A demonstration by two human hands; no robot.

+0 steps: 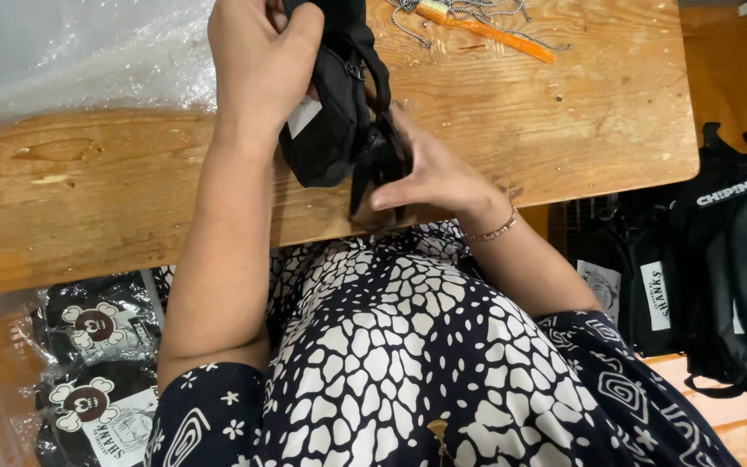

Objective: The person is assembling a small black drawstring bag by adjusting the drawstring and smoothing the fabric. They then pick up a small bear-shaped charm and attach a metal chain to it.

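At the top centre of the frame, the left hand [257, 60] gripped a small black fabric pouch bag with a strap [332, 112], its fingers wrapped around the upper part so the bag hung steady above the near edge of the worn wooden counter [114, 190]. Just below, the right hand [430, 169] pressed against the bag's lower flap, fingers held flat together on the dark fabric, apparently bracing it while the other hand kept it up. A white tag [304, 114] peeked out under the left palm. The bag's top was cut off by the frame edge, and which part the right fingertips touched was hard to tell, black on black. An orange comb-like tool [486, 28] lay among a silver chain [477, 10] at the upper edge, partly cropped. Clear plastic sheeting [71, 52] blurred the upper left. More black bags [737, 259] crowded the right side, and bagged black items [92, 363] lay lower left.
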